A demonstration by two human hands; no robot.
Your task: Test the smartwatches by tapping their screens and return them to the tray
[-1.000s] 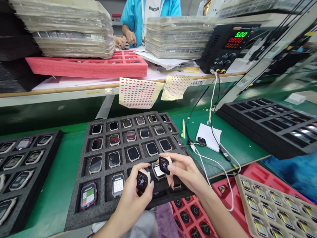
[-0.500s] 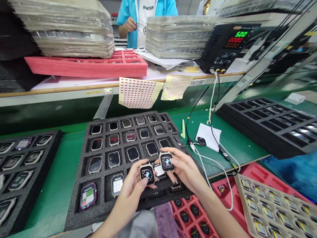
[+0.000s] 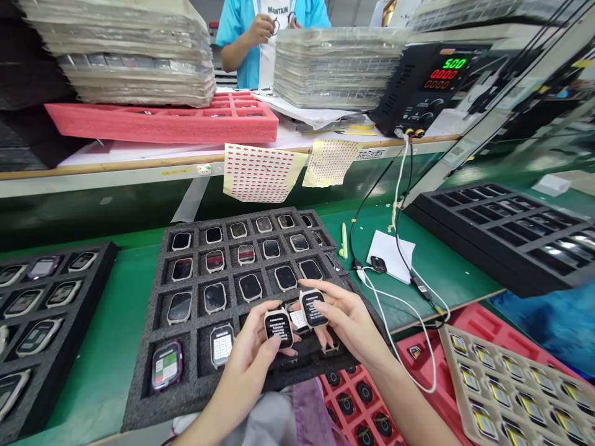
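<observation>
My left hand (image 3: 253,347) is closed round a smartwatch (image 3: 279,327), its thumb on the lower part of the screen. In my right hand (image 3: 346,313) is a second smartwatch (image 3: 313,308), with the thumb on its face. Both screens are lit with white text lines on black. The two watches are side by side over a dark grey foam tray (image 3: 144,347). Several strapless watches sit in its pockets, among them a purple-cased one (image 3: 166,365) and one with a white screen page (image 3: 222,344). Another lit watch (image 3: 298,317) shows partly between my hands.
A power supply (image 3: 432,87) stands on the shelf, its cables hanging to the green bench. Foam trays flank the bench, one at left (image 3: 100,297) and one at right (image 3: 502,238). A beige tray (image 3: 493,347) rests on red foam, lower right. Across the shelf, a person in blue (image 3: 248,56) handles something thin.
Both held watches have switched from a clock face to a page of white text. My hands have barely moved. The person opposite has raised both hands.
</observation>
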